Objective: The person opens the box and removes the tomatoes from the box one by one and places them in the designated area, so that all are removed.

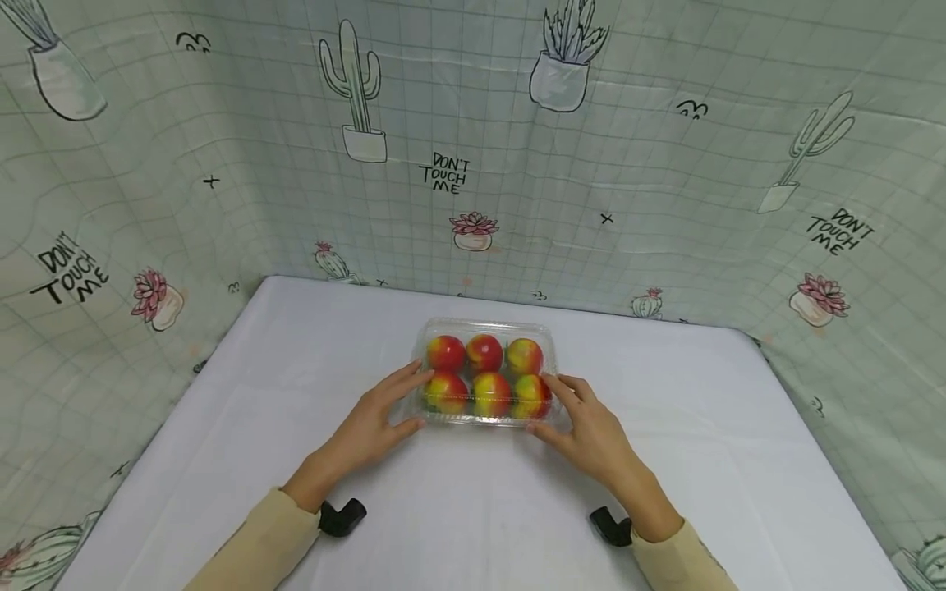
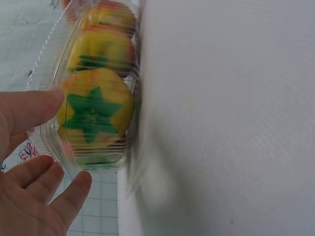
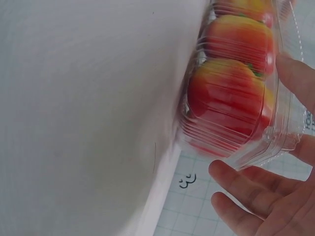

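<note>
A clear plastic clamshell box (image 1: 489,420) lies on the white table, holding several round red-and-yellow fruits (image 1: 492,394) in two rows. Through the ribbed plastic, one fruit (image 2: 93,109) shows a green star-shaped top. The left hand (image 1: 374,417) is at the box's left side, its thumb by the front corner and its forefinger over the lid's edge. On the opposite side, the right hand (image 1: 594,428) frames the front right corner the same way, thumb at the rim (image 3: 280,110). The other fingers of both hands spread loosely beside the box.
The white tabletop (image 1: 473,501) extends around the box. A pale green cloth (image 1: 488,180) printed with cacti and lettering hangs behind the table and along both sides. Black wrist straps (image 1: 342,517) stick out by both beige sleeves (image 1: 254,546).
</note>
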`<control>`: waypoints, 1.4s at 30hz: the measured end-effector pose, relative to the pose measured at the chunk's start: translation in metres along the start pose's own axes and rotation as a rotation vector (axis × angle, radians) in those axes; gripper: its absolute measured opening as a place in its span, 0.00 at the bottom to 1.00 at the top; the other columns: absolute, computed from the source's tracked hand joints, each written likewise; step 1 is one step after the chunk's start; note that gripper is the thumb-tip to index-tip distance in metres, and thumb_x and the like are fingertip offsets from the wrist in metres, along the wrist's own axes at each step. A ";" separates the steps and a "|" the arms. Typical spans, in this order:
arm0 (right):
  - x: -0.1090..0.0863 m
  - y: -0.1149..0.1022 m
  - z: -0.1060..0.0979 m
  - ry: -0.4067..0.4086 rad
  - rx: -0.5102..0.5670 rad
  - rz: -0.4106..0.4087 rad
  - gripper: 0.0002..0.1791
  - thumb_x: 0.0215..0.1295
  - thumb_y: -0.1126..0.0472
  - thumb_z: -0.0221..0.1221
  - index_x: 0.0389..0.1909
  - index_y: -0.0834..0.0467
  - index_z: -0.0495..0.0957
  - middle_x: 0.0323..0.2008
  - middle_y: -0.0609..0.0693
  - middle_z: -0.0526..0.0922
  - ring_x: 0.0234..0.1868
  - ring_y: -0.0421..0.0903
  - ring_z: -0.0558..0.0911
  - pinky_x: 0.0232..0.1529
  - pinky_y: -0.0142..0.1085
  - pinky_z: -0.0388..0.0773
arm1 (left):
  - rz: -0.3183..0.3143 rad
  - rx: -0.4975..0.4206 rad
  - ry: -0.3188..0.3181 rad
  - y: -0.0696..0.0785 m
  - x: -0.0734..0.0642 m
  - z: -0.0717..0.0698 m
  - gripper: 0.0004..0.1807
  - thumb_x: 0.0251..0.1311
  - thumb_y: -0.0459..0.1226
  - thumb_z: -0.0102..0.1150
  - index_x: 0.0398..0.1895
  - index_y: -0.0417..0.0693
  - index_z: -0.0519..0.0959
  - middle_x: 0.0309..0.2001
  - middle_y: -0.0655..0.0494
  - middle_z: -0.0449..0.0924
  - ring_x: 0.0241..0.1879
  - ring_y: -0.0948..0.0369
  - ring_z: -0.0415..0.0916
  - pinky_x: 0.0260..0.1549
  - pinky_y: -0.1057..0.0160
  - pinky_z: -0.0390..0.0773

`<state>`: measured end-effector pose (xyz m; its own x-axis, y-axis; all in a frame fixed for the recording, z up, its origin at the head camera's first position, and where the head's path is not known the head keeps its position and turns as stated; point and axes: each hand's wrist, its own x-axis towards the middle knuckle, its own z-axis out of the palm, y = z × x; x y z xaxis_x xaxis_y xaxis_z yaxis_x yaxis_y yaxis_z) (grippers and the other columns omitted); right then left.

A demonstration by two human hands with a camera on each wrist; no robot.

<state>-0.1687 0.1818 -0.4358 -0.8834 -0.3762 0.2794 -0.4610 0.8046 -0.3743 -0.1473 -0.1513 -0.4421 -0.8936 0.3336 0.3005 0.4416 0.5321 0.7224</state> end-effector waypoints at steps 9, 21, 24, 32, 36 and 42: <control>-0.002 0.003 0.000 0.005 0.017 -0.008 0.43 0.55 0.37 0.64 0.69 0.50 0.64 0.60 0.56 0.69 0.52 0.56 0.78 0.48 0.52 0.78 | 0.012 -0.018 0.025 0.003 0.001 0.003 0.37 0.53 0.30 0.68 0.68 0.48 0.67 0.71 0.46 0.57 0.68 0.47 0.58 0.56 0.49 0.71; 0.000 0.001 -0.003 0.053 -0.081 -0.076 0.43 0.51 0.38 0.67 0.67 0.52 0.68 0.61 0.59 0.70 0.53 0.59 0.76 0.50 0.54 0.76 | -0.101 -0.181 0.042 -0.002 -0.001 0.009 0.47 0.52 0.28 0.68 0.72 0.35 0.50 0.71 0.39 0.52 0.69 0.47 0.56 0.58 0.59 0.68; 0.004 0.000 -0.006 0.087 -0.124 -0.122 0.44 0.48 0.38 0.69 0.66 0.53 0.68 0.62 0.61 0.69 0.58 0.60 0.72 0.54 0.55 0.73 | -0.143 -0.221 0.026 -0.003 -0.001 0.009 0.48 0.53 0.30 0.68 0.73 0.35 0.49 0.72 0.39 0.51 0.68 0.47 0.58 0.58 0.58 0.69; 0.027 -0.020 -0.009 0.041 -0.138 -0.299 0.44 0.50 0.39 0.68 0.65 0.56 0.69 0.63 0.60 0.68 0.66 0.56 0.65 0.63 0.51 0.65 | -0.177 -0.295 -0.016 -0.003 0.002 0.006 0.49 0.56 0.35 0.66 0.73 0.32 0.46 0.72 0.37 0.49 0.68 0.46 0.57 0.59 0.52 0.67; 0.037 -0.033 -0.004 -0.010 -0.148 -0.367 0.42 0.51 0.40 0.68 0.65 0.54 0.69 0.64 0.58 0.68 0.66 0.54 0.65 0.64 0.49 0.64 | -0.205 -0.308 -0.043 -0.008 0.002 0.006 0.48 0.57 0.38 0.66 0.73 0.33 0.47 0.72 0.38 0.51 0.68 0.46 0.58 0.59 0.53 0.67; 0.050 -0.051 0.004 -0.054 -0.174 -0.459 0.42 0.52 0.39 0.67 0.66 0.54 0.68 0.63 0.56 0.69 0.65 0.54 0.66 0.63 0.48 0.66 | -0.218 -0.332 -0.062 -0.011 0.001 0.006 0.45 0.58 0.39 0.65 0.72 0.31 0.51 0.70 0.36 0.54 0.66 0.43 0.60 0.59 0.50 0.66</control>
<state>-0.1896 0.1201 -0.4059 -0.5979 -0.7291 0.3330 -0.7867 0.6135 -0.0692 -0.1521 -0.1523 -0.4530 -0.9524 0.2922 0.0872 0.1829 0.3185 0.9301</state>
